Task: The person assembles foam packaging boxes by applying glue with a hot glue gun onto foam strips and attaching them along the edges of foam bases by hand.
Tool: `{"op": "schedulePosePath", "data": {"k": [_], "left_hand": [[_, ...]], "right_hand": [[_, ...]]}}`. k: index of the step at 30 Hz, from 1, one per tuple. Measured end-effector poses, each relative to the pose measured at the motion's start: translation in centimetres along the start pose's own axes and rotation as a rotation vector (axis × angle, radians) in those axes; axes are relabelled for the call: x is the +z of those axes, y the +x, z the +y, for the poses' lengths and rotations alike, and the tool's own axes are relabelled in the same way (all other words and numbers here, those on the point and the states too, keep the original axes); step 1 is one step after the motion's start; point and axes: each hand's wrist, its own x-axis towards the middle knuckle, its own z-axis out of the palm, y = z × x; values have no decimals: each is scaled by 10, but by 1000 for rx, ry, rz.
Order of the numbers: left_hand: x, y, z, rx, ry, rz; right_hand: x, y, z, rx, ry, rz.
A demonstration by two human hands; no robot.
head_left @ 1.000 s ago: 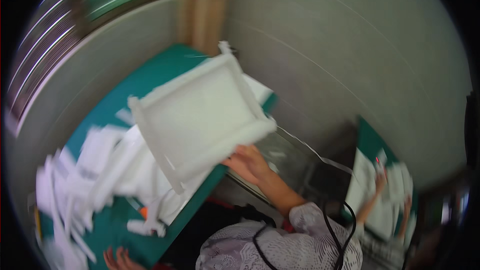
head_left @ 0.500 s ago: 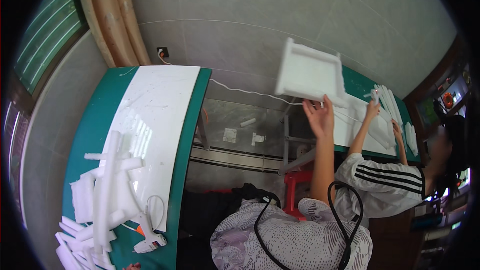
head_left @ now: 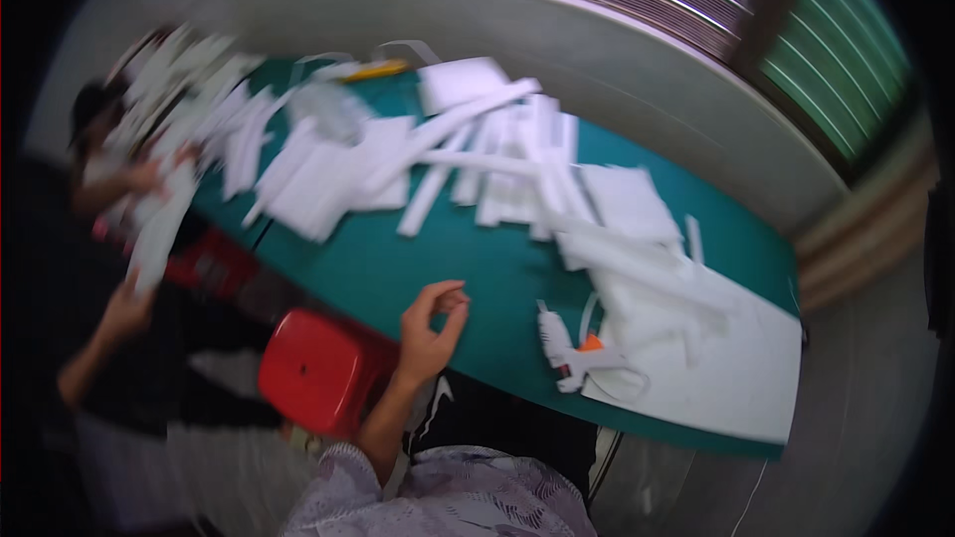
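Observation:
My left hand point(head_left: 431, 335) hovers over the near edge of the green table, fingers loosely curled and the thumb a little apart from them. Nothing shows in it. To its right lies a white glue gun point(head_left: 572, 353) with an orange part, nozzle pointing away from me. Beyond the glue gun, white foam strips and panels point(head_left: 642, 273) are stacked partly on a white board point(head_left: 741, 368). Several more white foam strips point(head_left: 507, 159) lie across the far side of the table. My right hand is out of sight. The picture is blurred by motion.
A red stool point(head_left: 323, 373) stands by the table's near edge, left of my forearm. Farther left, a co-worker's hands hold a long white strip point(head_left: 164, 224). A yellow tool point(head_left: 376, 70) lies at the back of the green table point(head_left: 368, 273). A window is at far right.
My view has swung left from the other bench and the raised white foam frame to this table. My left hand has come into fuller view; my right hand, stretched out before, has left the picture.

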Motion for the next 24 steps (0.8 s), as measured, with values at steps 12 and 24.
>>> {"op": "schedulePosePath", "data": {"k": [12,24], "left_hand": [[-86,13,-5,-32,40,199],[-227,98,-68,-351,-35,677]], "right_hand": [[212,-167,36,-307,-352,-302],[260,-216,24,-519,-494,-298]]}}
